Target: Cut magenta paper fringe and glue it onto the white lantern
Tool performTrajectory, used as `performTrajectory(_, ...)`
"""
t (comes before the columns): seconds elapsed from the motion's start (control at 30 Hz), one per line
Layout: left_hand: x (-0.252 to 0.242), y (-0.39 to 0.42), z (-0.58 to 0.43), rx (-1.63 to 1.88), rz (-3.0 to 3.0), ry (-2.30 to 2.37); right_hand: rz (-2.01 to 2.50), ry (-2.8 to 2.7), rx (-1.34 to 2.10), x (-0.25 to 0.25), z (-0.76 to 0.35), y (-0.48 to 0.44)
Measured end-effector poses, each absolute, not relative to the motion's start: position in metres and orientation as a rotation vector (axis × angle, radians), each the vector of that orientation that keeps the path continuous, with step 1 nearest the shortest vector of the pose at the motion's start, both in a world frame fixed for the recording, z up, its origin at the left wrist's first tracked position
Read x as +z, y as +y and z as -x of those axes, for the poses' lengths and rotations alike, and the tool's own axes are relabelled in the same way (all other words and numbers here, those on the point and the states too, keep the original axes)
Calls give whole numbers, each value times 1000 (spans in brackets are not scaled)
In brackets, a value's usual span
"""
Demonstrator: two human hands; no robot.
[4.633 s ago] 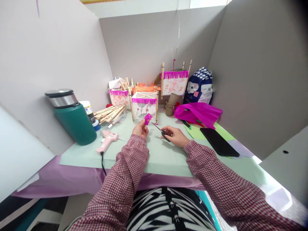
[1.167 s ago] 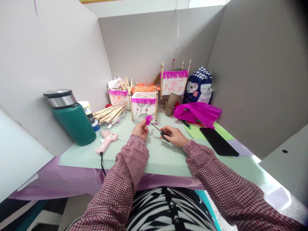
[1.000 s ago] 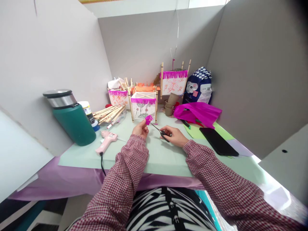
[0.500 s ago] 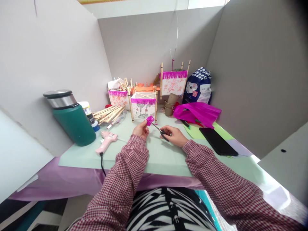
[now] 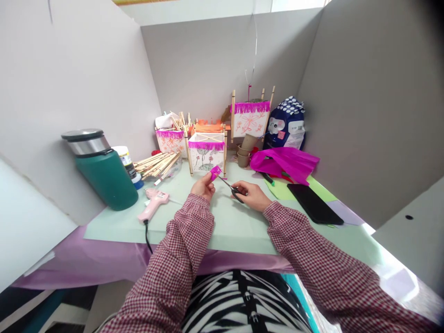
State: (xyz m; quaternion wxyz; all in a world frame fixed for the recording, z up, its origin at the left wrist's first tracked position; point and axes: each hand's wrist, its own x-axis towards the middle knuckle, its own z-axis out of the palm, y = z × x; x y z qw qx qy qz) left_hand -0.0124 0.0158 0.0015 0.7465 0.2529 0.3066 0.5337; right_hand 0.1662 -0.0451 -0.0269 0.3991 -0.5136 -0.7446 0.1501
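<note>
Head view: with the left hand (image 5: 203, 187), pinches a small magenta paper piece (image 5: 215, 172) between thumb and fingers, leaving it jutting past the fingertips. With the right hand (image 5: 255, 197), grips black scissors (image 5: 234, 191), fingers curled together at the handles, blades pointing left to the paper piece; cannot tell whether cutting into it or only touching. Between both sets of fingers, shows pale green covering (image 5: 222, 226), running back toward the body to a front edge well short of the fingers. Just beyond the left fingertips, limited by a fringed box (image 5: 207, 157); left of them, by a pink glue gun (image 5: 154, 205); right of the right fingers, by a black phone (image 5: 315, 203).
</note>
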Motion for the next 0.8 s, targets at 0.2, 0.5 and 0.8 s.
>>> performTrajectory(0.2, -1, 19, 13, 1246, -544, 684, 1313, -1836, 382, -26, -169, -45)
performTrajectory(0.5, -1, 20, 13, 1261, -559, 672, 1234, -1893, 444, -27, -170, -47)
performTrajectory(0.8, -3, 21, 13, 1259, -512, 618, 1257, -1884, 471, -24, -168, -48)
